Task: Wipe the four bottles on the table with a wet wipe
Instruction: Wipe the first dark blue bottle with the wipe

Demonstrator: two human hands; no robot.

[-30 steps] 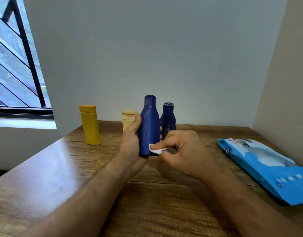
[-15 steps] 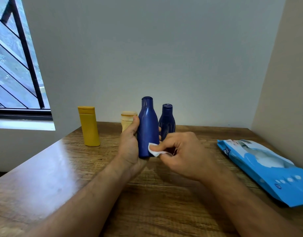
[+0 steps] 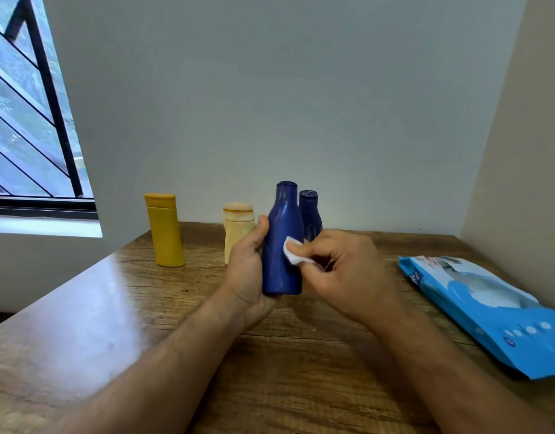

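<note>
The left hand (image 3: 248, 270) grips the tall dark blue bottle (image 3: 284, 242) upright, thumb along its left side and fingers wrapped behind it, holding it over the wooden table (image 3: 82, 308); whether its base touches the tabletop cannot be told. The right hand (image 3: 345, 274) sits at the bottle's three o'clock, fingers curled, pinching a small folded white wet wipe (image 3: 293, 255) and pressing it against the right side of the bottle's body. Just behind the held bottle, at about one o'clock from it, the second dark blue bottle (image 3: 310, 214) stands upright, its lower part hidden by the right hand. At about ten o'clock from the held bottle, the cream bottle (image 3: 237, 227) stands partly hidden behind the left hand's thumb. Farther out at nine o'clock, the yellow bottle (image 3: 165, 233) stands upright and well apart from the others, near the table's far left edge. A blue wet wipe pack (image 3: 489, 311) lies flat along the table's right side, at about four o'clock from the hands, close to the beige wall (image 3: 527, 151). A barred window (image 3: 25, 120) shows at the upper left.
</note>
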